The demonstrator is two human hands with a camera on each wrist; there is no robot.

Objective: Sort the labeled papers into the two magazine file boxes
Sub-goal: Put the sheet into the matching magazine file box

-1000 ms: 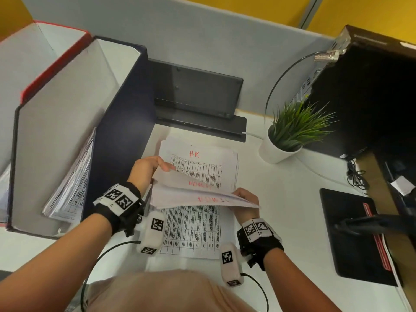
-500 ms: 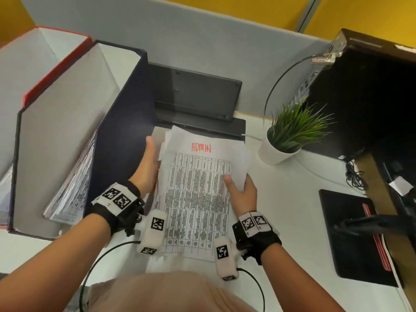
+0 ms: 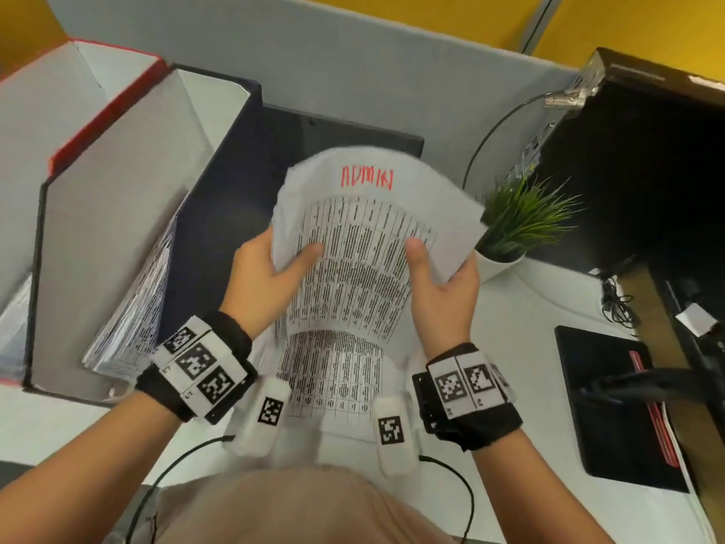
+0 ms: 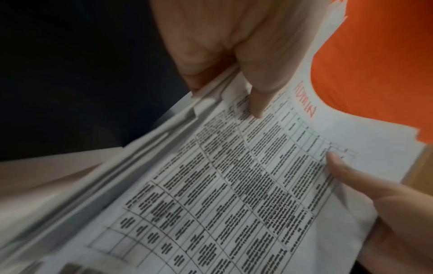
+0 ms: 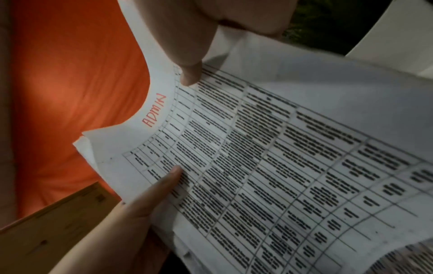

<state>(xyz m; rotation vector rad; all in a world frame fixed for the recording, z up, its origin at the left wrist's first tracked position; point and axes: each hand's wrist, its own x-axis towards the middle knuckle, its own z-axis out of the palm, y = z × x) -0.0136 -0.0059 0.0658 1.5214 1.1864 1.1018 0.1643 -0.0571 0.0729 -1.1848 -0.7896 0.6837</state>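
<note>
Both hands hold a stack of printed sheets (image 3: 365,233) raised above the desk, bowed upward, with "ADMIN" in red on the top sheet. My left hand (image 3: 274,268) grips the stack's left edge, thumb on top (image 4: 255,96). My right hand (image 3: 443,276) grips the right edge, thumb on the print (image 5: 189,74). More printed paper (image 3: 333,378) lies flat on the desk under the raised stack. The dark blue file box (image 3: 219,214) stands at the left with papers (image 3: 133,308) leaning inside. The red file box (image 3: 106,108) stands behind it, farther left.
A potted plant (image 3: 521,221) stands just right of the raised papers. A black stand (image 3: 345,139) sits against the grey partition behind them. A computer tower (image 3: 647,170), cables (image 3: 618,304) and a black mat (image 3: 612,406) fill the right side.
A second ago my hands leafed through sheets, one marked HR. The ADMIN sheet then lay on top. Now both hands have lifted the stack off the desk, bowed upward.
</note>
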